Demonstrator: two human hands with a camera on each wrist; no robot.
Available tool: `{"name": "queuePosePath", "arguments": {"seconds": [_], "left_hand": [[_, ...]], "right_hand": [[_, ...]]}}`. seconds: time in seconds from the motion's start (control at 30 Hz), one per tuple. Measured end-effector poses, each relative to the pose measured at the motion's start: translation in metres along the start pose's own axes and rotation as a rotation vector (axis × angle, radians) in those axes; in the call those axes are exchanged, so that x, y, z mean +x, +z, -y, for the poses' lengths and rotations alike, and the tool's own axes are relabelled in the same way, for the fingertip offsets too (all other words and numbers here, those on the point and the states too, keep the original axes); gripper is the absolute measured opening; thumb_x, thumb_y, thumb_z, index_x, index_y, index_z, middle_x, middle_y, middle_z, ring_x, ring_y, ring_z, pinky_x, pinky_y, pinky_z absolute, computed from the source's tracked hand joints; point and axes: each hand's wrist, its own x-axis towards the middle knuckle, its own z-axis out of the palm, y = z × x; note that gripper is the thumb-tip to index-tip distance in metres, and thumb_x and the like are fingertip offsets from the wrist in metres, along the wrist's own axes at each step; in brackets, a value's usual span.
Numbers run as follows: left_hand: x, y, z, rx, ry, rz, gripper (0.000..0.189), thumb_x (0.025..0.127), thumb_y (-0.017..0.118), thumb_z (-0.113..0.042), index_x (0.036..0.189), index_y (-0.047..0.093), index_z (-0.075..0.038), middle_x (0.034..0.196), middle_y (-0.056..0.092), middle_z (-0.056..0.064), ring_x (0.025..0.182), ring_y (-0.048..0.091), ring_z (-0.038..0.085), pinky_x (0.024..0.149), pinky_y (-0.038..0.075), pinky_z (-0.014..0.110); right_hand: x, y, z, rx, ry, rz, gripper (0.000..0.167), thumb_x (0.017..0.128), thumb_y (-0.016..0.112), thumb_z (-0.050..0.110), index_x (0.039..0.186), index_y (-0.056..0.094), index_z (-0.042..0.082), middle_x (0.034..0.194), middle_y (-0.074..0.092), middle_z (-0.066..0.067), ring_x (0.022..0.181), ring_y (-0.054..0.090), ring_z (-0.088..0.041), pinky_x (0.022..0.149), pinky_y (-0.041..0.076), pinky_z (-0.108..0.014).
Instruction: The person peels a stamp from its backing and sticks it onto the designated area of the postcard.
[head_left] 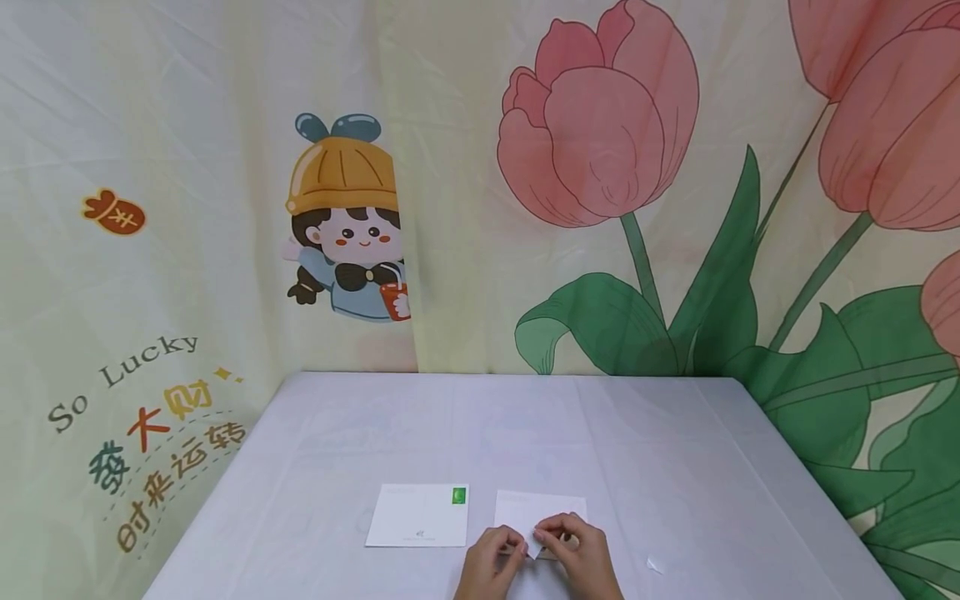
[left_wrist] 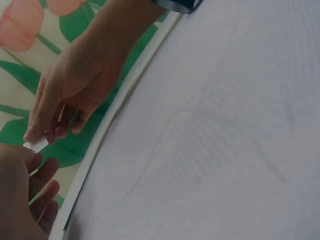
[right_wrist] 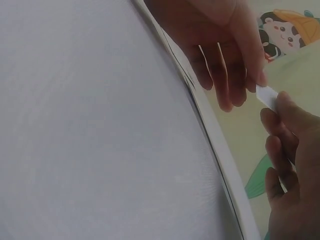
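Note:
Both hands meet over a white card (head_left: pixel 517 504) and hide its lower part. Between them is a small white piece of paper (head_left: pixel 535 549), its two ends pinched between thumb and finger. My left hand (head_left: pixel 491 563) grips it from the left, my right hand (head_left: pixel 582 552) from the right. The right wrist view shows the same paper piece (right_wrist: pixel 267 97) stretched between the fingertips of both hands, the other fingers loosely bent. In the left wrist view only a corner of the paper (left_wrist: pixel 38 145) shows.
Left of the hands lies a white postcard or envelope (head_left: pixel 417 517) with a green stamp (head_left: pixel 459 496) at its upper right corner. A small white scrap (head_left: pixel 654 566) lies to the right. The table (head_left: pixel 450 425) has a white cover; a printed curtain (head_left: pixel 457 167) hangs behind.

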Motion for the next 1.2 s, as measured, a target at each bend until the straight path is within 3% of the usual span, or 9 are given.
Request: {"name": "queuePosePath", "arguments": {"seconds": [0.27, 0.43, 0.6, 0.8, 1.0, 1.2], "left_hand": [[0.001, -0.004, -0.003, -0.016, -0.117, -0.011, 0.008, 0.090, 0.060, -0.021, 0.085, 0.060, -0.015, 0.078, 0.059, -0.012, 0.077, 0.053, 0.004, 0.067, 0.048, 0.024], [0.003, -0.007, -0.005, -0.042, -0.244, 0.018, 0.010, 0.090, 0.061, -0.024, 0.088, 0.062, -0.014, 0.081, 0.059, -0.011, 0.078, 0.052, 0.003, 0.069, 0.048, 0.024], [0.003, -0.007, -0.006, -0.066, -0.284, 0.029, 0.010, 0.089, 0.062, -0.024, 0.090, 0.063, -0.013, 0.082, 0.060, -0.010, 0.078, 0.053, 0.004, 0.069, 0.049, 0.024], [0.002, -0.006, -0.006, -0.091, -0.207, 0.032, 0.012, 0.088, 0.064, -0.024, 0.088, 0.064, -0.012, 0.080, 0.061, -0.009, 0.076, 0.053, 0.004, 0.069, 0.049, 0.025], [0.000, -0.003, -0.005, -0.095, -0.068, 0.018, 0.004, 0.084, 0.067, -0.015, 0.086, 0.064, -0.014, 0.080, 0.061, -0.008, 0.076, 0.055, 0.005, 0.068, 0.049, 0.025], [0.000, -0.001, -0.005, -0.080, 0.062, -0.033, 0.006, 0.081, 0.070, -0.008, 0.083, 0.066, -0.011, 0.078, 0.063, -0.005, 0.074, 0.056, 0.010, 0.064, 0.051, 0.026]], "right_hand": [[0.001, -0.006, 0.031, 0.099, -0.014, 0.039, 0.011, 0.075, 0.073, 0.006, 0.084, 0.071, 0.010, 0.072, 0.065, -0.001, 0.068, 0.054, -0.014, 0.061, 0.044, -0.028], [0.002, -0.011, 0.044, 0.148, 0.025, 0.106, 0.010, 0.076, 0.072, 0.003, 0.084, 0.071, 0.009, 0.078, 0.067, 0.003, 0.070, 0.054, -0.018, 0.063, 0.044, -0.026], [0.001, -0.012, 0.045, 0.168, -0.013, 0.116, 0.010, 0.077, 0.072, 0.004, 0.085, 0.071, 0.008, 0.080, 0.067, 0.003, 0.070, 0.053, -0.018, 0.062, 0.043, -0.028], [0.003, -0.012, 0.045, 0.151, -0.036, 0.044, 0.012, 0.077, 0.071, 0.003, 0.087, 0.070, 0.008, 0.076, 0.065, 0.002, 0.070, 0.054, -0.011, 0.061, 0.041, -0.030], [0.003, -0.011, 0.042, 0.149, -0.027, -0.014, 0.013, 0.076, 0.071, -0.001, 0.085, 0.068, 0.006, 0.076, 0.064, -0.001, 0.069, 0.056, -0.011, 0.061, 0.040, -0.030], [0.004, -0.011, 0.040, 0.166, 0.070, -0.011, 0.010, 0.075, 0.072, 0.002, 0.082, 0.068, 0.007, 0.074, 0.064, -0.005, 0.069, 0.056, -0.011, 0.061, 0.040, -0.032]]}}
